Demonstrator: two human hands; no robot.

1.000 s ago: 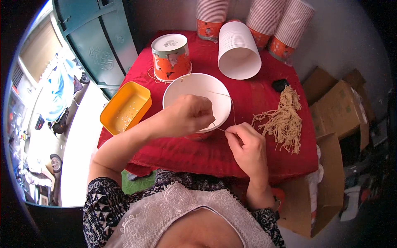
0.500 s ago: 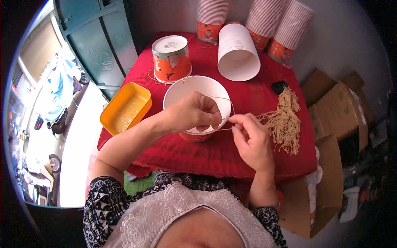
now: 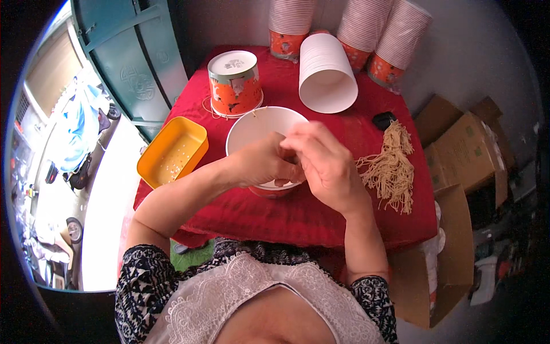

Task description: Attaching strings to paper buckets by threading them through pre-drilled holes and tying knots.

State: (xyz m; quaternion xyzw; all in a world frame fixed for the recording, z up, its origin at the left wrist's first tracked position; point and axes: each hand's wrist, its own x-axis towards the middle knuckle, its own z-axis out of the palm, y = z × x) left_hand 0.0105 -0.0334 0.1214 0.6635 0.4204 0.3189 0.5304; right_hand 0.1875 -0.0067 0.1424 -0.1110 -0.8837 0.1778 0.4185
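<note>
Red table (image 3: 321, 212) under everything. White paper bowl (image 3: 260, 129) directly beneath both hands. Left hand (image 3: 264, 163) and right hand (image 3: 323, 163) touching, fingers pinched together over bowl's near rim; what they pinch is hidden. String bundle (image 3: 392, 169) right of grip.

Yellow tray (image 3: 172, 151), upturned orange tub (image 3: 235, 85), stacked paper cups (image 3: 292, 26), cardboard boxes (image 3: 464, 152), green door (image 3: 129, 63).

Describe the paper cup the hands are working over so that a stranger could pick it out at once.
Start from the red-clothed table. Near its front edge, under the left hand and right hand, stands an open white paper cup, mouth up. Unlike the orange cup behind it, which sits upside down, and the white stack lying on its side, this one stands upright and alone.
</note>
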